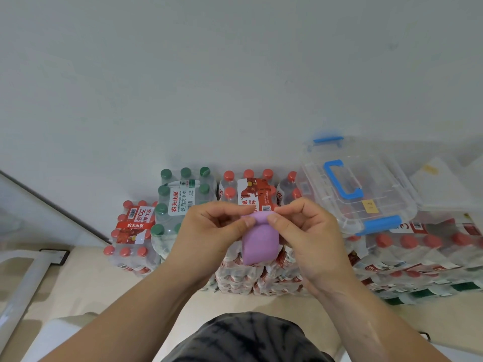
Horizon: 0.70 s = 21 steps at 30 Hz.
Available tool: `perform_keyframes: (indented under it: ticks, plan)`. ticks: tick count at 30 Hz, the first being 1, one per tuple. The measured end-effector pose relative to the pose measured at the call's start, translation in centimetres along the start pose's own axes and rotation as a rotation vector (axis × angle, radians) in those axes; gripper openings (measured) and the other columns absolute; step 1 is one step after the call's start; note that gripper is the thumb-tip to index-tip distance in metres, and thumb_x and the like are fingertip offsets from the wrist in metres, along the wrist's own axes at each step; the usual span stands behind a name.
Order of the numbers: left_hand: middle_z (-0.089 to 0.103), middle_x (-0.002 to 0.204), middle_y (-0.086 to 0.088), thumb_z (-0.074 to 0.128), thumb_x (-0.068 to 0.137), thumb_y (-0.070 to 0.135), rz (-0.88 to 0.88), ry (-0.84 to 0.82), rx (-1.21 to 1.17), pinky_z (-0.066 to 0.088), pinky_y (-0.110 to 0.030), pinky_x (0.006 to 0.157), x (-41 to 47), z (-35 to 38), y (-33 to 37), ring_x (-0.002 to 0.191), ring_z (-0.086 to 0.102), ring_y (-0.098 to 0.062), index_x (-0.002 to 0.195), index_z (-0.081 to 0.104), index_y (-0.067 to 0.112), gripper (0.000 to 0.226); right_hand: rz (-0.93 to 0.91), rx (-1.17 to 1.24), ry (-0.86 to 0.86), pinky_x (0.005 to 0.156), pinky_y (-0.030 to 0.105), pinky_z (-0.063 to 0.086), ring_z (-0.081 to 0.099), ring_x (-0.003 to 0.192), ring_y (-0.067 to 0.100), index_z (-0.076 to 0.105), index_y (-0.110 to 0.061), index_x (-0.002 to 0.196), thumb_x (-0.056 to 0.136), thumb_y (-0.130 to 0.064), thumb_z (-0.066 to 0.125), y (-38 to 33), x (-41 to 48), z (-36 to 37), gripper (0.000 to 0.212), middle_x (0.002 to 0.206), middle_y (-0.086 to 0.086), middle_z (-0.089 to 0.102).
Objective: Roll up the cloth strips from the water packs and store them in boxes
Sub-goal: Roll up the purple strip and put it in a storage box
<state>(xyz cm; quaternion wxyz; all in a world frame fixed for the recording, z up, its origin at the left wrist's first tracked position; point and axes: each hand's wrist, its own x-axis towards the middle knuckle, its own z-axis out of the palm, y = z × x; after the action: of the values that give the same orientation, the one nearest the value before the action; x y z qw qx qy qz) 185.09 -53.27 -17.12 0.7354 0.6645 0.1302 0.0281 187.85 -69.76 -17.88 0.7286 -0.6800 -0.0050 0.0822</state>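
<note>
Against a pale wall and stacked water packs (245,194), left hand (214,231) and right hand (305,231) pinch the rolled top of a purple cloth strip (258,244), its roll axis spanning both hands, clear storage box (355,189) closest to the right.

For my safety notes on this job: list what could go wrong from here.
1. Only the top of the purple cloth strip is rolled, pinched by fingertips of the left hand and right hand; a slip could let it unroll.
2. The clear box looks lidded, and both hands are busy, so opening it may loosen the roll.
</note>
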Motion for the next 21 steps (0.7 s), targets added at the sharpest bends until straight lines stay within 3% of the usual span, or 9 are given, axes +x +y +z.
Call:
perform_keyframes:
  ticks: [5, 9, 12, 16, 21]
  plan:
    - [0.076, 0.089, -0.015, 0.079, 0.071, 0.001, -0.008, -0.017, 0.016, 0.061, -0.043, 0.081, 0.2, -0.2, 0.1, 0.091, 0.071, -0.036, 0.082, 0.081, 0.018, 0.021, -0.013, -0.007, 0.008, 0.074, 0.03, 0.061, 0.075, 0.081, 0.017, 0.069, -0.013, 0.082, 0.084, -0.003, 0.075, 0.2, 0.2, 0.2, 0.012, 0.084, 0.005, 0.078]
    - [0.077, 0.092, -0.01, 0.072, 0.073, 0.02, -0.042, -0.034, -0.045, 0.059, -0.028, 0.068, -0.1, -0.1, 0.7, 0.085, 0.073, -0.022, 0.089, 0.08, 0.021, 0.018, 0.003, -0.002, 0.023, 0.07, 0.03, 0.058, 0.072, 0.077, 0.013, 0.068, -0.01, 0.084, 0.086, -0.003, 0.075, 0.5, 0.3, 0.3, 0.01, 0.083, 0.003, 0.077]
    - [0.078, 0.093, -0.008, 0.07, 0.081, 0.013, -0.074, -0.049, -0.044, 0.058, -0.027, 0.066, -0.1, -0.2, 0.6, 0.083, 0.074, -0.021, 0.091, 0.08, 0.019, 0.016, -0.004, -0.022, 0.033, 0.075, 0.034, 0.059, 0.073, 0.082, 0.015, 0.067, -0.009, 0.087, 0.086, -0.002, 0.074, 0.9, 0.3, 0.4, 0.01, 0.086, 0.003, 0.077]
    - [0.078, 0.091, -0.01, 0.073, 0.073, 0.017, -0.083, -0.055, -0.012, 0.058, -0.028, 0.067, 0.0, -0.5, 0.6, 0.084, 0.074, -0.024, 0.09, 0.08, 0.016, 0.019, 0.026, 0.026, 0.028, 0.074, 0.031, 0.058, 0.071, 0.08, 0.011, 0.065, -0.004, 0.091, 0.087, 0.0, 0.072, 1.1, 0.1, 0.4, 0.009, 0.085, 0.003, 0.076]
    - [0.077, 0.092, -0.012, 0.075, 0.071, 0.018, -0.072, -0.061, 0.036, 0.059, -0.032, 0.071, 0.0, -0.5, 0.5, 0.09, 0.073, -0.029, 0.093, 0.08, 0.013, 0.023, 0.04, 0.016, 0.046, 0.07, 0.031, 0.061, 0.073, 0.08, 0.014, 0.069, -0.011, 0.094, 0.087, -0.012, 0.074, 0.6, 0.3, 0.2, 0.009, 0.086, 0.004, 0.077]
